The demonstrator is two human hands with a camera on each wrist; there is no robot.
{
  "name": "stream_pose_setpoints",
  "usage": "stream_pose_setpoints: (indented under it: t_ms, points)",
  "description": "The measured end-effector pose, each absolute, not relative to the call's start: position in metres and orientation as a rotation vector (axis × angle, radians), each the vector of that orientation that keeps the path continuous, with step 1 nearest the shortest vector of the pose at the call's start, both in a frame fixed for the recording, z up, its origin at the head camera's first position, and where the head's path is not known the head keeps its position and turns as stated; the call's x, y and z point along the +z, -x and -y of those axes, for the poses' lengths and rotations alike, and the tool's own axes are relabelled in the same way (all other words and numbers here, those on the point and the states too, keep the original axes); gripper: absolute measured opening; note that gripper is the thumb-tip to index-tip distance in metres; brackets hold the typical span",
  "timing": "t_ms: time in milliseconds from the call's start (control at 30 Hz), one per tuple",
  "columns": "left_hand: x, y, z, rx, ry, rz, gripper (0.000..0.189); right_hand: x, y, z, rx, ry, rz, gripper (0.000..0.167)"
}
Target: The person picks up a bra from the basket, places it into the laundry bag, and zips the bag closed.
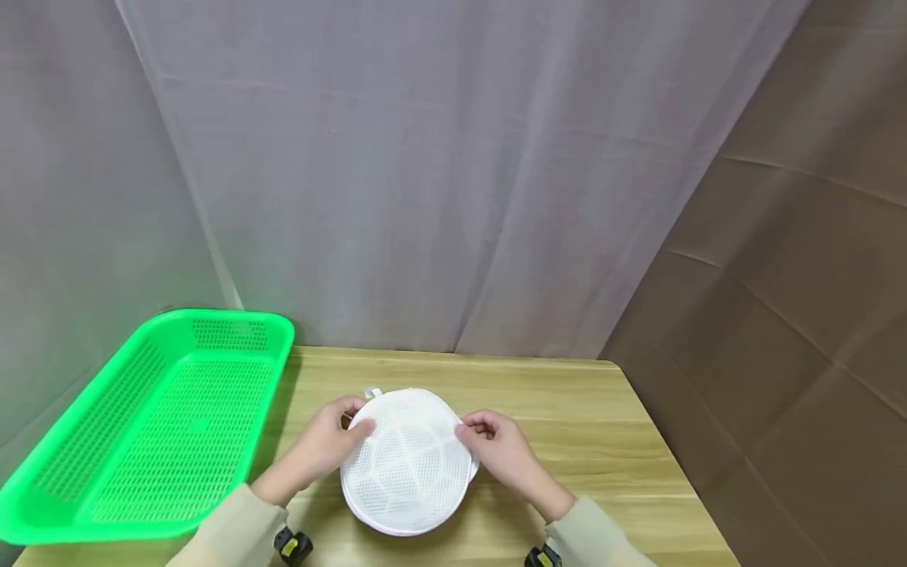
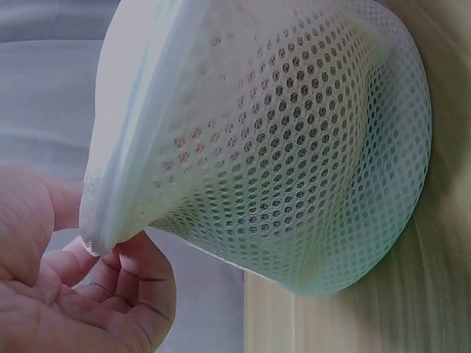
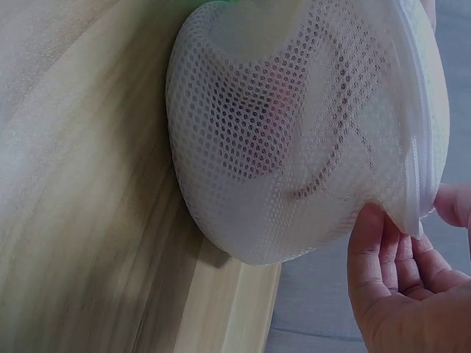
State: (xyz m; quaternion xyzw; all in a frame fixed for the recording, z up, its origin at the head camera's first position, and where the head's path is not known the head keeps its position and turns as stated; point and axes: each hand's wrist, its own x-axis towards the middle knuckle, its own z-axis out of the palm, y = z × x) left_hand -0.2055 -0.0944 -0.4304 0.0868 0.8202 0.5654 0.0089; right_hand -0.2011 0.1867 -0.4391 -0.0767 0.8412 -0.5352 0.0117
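Head view: left hand [image 1: 329, 438] and right hand [image 1: 501, 451] pinch mesh bag [image 1: 407, 472] by rim [image 2: 136, 140], apart from basket [image 1: 187, 441].

Curtained-off work corner, type of building unclear: grey curtain [image 1: 453, 173] is hanging behind wood-grain table [image 1: 602, 441]; creased brown sheet [image 1: 794, 315] is closing off right side.
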Motion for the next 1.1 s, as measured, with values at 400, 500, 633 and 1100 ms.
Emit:
stream_pose_setpoints:
  t_ms: [400,500,633,1100]
  points:
    - [-0.435,0.207,0.094,1.804,-0.356,-2.565,0.01,-0.435,0.206,-0.184,-1.594,0.268,-2.653,0.025]
    - [-0.435,0.206,0.095,1.791,-0.396,-2.567,0.011,-0.433,0.207,-0.181,-1.576,0.29,-2.652,0.028]
    - [-0.433,0.206,0.095,1.765,-0.446,-2.592,0.011,-0.43,0.211,-0.176,-1.592,0.322,-2.636,0.03]
    - [-0.432,0.212,0.092,1.699,-0.615,-2.604,0.015,-0.428,0.22,-0.17,-1.659,0.525,-2.356,0.031]
